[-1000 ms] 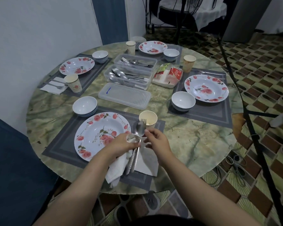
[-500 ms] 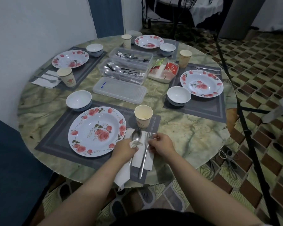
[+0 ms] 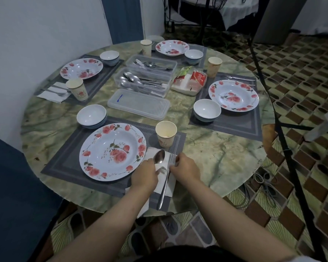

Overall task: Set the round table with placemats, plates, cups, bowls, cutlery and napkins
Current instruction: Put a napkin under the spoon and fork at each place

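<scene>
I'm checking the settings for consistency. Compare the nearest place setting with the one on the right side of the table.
The nearest placemat has a napkin under its spoon and fork; on the right placemat the cutlery shows no napkin beneath it. The near paper cup stands on its mat; the right cup stands off its mat. Both hands, left and right, are at the near cutlery; the right setting is untouched. Both have a floral plate and a white bowl.

The red napkin pack (image 3: 198, 78) beside the cutlery boxes carries white lettering, too blurred to read. A blue pen stroke, no letter, marks the clear lid (image 3: 138, 104). Nothing else bears writing.
</scene>
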